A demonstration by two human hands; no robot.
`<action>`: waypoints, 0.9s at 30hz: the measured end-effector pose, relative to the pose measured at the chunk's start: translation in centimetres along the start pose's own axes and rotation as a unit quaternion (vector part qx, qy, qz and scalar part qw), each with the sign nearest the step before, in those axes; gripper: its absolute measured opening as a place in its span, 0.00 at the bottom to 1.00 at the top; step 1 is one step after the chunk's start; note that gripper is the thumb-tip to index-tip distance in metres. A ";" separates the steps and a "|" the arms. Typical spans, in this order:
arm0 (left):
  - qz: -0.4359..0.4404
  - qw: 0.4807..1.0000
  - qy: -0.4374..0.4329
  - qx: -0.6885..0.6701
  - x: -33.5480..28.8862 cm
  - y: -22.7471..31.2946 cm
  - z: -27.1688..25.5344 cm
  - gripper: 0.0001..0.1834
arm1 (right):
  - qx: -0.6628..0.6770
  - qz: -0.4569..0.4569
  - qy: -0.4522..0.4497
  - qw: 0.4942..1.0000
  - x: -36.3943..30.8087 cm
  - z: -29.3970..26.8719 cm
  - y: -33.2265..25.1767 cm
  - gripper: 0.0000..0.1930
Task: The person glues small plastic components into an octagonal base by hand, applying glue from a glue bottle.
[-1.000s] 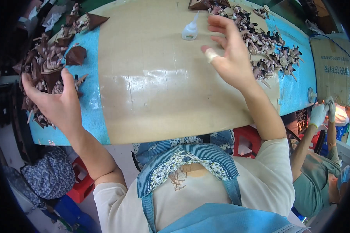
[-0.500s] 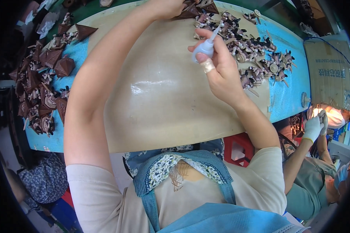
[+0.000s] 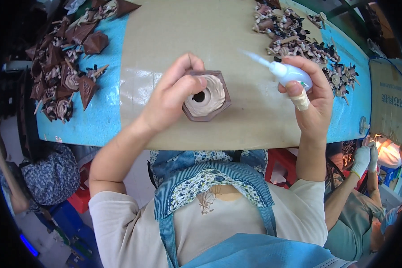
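Note:
My left hand (image 3: 176, 91) grips a brown hexagonal piece (image 3: 215, 112) over the middle of the table. Its upturned side shows a cream, ringed surface with a dark round hole, and my thumb presses beside that hole. To the right, my right hand (image 3: 315, 96) is wrapped round a small translucent squeeze bottle (image 3: 295, 76). The bottle's long thin nozzle points up and left, apart from the brown piece. A strip of tape covers the right thumb.
Brown pointed pieces with small figures (image 3: 69, 67) crowd the table's left side. More small figures (image 3: 295, 40) lie heaped at the far right. A cardboard box (image 3: 387, 98) stands beyond the right edge. Co-workers sit at both sides; a gloved hand (image 3: 361, 161) shows at right.
My left hand has come back from the table's far edge with the brown hexagonal piece in it. My right hand has shifted right and lower, and the bottle's nozzle now tilts left.

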State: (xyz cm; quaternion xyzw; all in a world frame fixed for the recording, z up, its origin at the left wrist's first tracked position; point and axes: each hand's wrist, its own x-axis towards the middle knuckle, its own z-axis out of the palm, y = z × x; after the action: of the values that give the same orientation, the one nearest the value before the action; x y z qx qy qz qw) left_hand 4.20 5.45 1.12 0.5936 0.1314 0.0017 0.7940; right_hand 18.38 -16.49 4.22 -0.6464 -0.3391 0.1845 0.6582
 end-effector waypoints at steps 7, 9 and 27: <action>0.048 0.985 -0.056 -0.156 -4.3 -2.1 1.7 0.33 | -0.122 -0.062 -0.094 0.986 -1.3 1.6 -1.9 0.17; -0.005 0.985 -0.076 -0.153 -4.4 -2.0 1.0 0.44 | -0.148 -0.076 -0.092 0.982 -1.3 2.2 -2.6 0.18; 0.054 0.989 -0.105 -0.092 -4.7 -2.5 1.9 0.41 | -0.284 -0.164 -0.132 0.935 -1.7 4.4 -5.2 0.15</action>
State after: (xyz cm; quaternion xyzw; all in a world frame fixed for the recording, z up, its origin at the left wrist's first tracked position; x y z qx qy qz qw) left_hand -0.34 2.23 0.26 0.5215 0.0148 -0.0056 0.8531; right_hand 13.11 -14.94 8.60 -0.7113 -0.5628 0.0537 0.4176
